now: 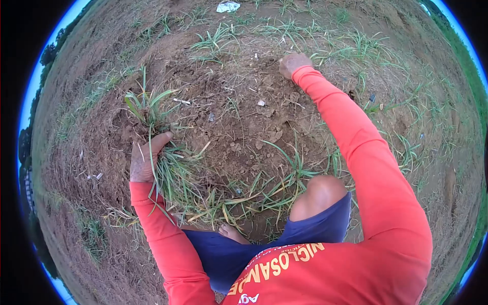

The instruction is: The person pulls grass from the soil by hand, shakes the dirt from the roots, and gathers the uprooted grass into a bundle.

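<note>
On the left, my left hand (pixel 144 161) is closed round a bunch of long green grass (pixel 175 165), its blades hanging over the wrist and red sleeve. Roots and dark soil show at the upper end of the bunch, with more green blades (pixel 147 104) beyond the thumb. My right hand (pixel 294 64) reaches forward to the bare soil beside a grass tuft (pixel 325 53). Its fingers are curled down at the ground, and what they hold, if anything, is hidden.
Brown soil (pixel 234 134) with scattered grass tufts surrounds my bent knee (pixel 324 193) and bare foot (pixel 233 233). A white scrap (pixel 228 6) lies at the top. Small pale bits (pixel 261 102) dot the middle. Trees line the left edge.
</note>
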The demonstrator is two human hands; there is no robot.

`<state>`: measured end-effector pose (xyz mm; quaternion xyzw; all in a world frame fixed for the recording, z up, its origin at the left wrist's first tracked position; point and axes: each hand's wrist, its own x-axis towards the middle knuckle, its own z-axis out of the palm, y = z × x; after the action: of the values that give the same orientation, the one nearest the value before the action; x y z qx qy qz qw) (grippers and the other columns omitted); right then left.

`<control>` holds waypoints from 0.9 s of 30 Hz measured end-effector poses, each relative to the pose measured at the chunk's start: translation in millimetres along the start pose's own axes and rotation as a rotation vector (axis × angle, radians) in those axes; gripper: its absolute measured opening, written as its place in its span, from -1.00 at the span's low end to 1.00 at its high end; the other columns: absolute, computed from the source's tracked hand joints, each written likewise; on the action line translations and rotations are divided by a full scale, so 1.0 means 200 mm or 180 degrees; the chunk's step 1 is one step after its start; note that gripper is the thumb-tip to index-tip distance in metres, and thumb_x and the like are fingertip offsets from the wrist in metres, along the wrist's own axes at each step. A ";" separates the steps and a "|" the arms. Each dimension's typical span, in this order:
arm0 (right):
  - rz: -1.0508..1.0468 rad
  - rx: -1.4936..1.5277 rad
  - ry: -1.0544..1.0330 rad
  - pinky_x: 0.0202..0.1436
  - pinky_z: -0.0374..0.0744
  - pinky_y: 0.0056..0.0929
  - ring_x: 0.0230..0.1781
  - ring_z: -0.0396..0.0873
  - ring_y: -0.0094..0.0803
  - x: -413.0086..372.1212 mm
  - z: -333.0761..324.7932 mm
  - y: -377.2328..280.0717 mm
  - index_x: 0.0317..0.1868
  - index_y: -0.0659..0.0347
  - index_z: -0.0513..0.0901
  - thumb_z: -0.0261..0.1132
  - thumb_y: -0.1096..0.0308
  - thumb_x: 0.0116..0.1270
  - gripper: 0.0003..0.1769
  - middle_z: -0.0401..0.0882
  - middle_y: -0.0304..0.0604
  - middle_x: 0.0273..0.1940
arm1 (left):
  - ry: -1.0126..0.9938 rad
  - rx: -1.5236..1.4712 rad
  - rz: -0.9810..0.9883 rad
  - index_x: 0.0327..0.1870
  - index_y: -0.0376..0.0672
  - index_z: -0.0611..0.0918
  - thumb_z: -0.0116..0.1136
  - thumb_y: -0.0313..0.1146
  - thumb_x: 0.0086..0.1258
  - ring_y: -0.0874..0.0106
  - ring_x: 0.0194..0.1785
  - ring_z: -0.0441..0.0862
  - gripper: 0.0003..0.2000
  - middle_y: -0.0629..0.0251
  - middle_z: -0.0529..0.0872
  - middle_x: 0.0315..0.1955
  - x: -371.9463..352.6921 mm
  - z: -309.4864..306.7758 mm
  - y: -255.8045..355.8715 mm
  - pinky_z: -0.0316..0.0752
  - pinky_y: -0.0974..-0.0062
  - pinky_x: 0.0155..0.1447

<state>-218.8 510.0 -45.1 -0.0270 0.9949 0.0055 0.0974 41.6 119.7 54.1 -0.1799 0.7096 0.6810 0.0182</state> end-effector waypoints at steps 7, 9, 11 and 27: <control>-0.1211 -0.1126 -0.0710 0.33 0.57 -0.05 0.24 0.65 0.07 0.41 0.13 0.17 0.13 0.29 0.74 0.12 0.09 0.43 -0.49 0.70 0.11 0.19 | 0.0209 0.0128 -0.0178 -0.01 -0.33 0.75 0.45 -0.40 0.27 0.49 -0.27 0.74 -0.70 0.29 0.79 -0.27 -0.04 -0.01 0.02 0.67 0.47 -0.19; -0.1453 -0.1095 -0.0783 0.27 0.59 -0.04 0.18 0.67 0.12 0.48 0.18 0.30 0.05 0.36 0.76 0.14 0.03 0.41 -0.46 0.73 0.18 0.11 | 0.0128 0.0058 -0.0102 0.00 -0.33 0.74 0.44 -0.41 0.28 0.49 -0.27 0.74 -0.70 0.29 0.79 -0.26 -0.05 0.01 0.04 0.65 0.47 -0.19; -0.1037 -0.0638 -0.0757 0.25 0.61 -0.06 0.17 0.67 0.12 0.32 0.06 0.25 0.03 0.36 0.76 0.16 0.03 0.40 -0.46 0.73 0.20 0.10 | 0.0102 0.0035 -0.0021 0.03 -0.32 0.72 0.41 -0.44 0.29 0.50 -0.28 0.72 -0.70 0.29 0.79 -0.24 -0.05 0.02 0.04 0.63 0.48 -0.20; -0.0074 -0.0037 -0.0158 0.20 0.66 -0.18 0.06 0.75 -0.01 0.22 -0.10 0.31 0.00 0.40 0.76 0.37 0.04 0.18 -0.43 0.75 0.23 0.03 | 0.0233 0.0351 -0.0182 -0.12 -0.24 0.73 0.47 -0.33 0.29 0.58 -0.35 0.59 -0.76 0.43 0.69 -0.38 -0.03 0.01 0.04 0.49 0.48 -0.27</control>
<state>-268.8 568.6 -32.8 -0.0390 0.9917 0.0109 0.1220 44.9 122.8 62.5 -0.2235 0.7408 0.6330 0.0216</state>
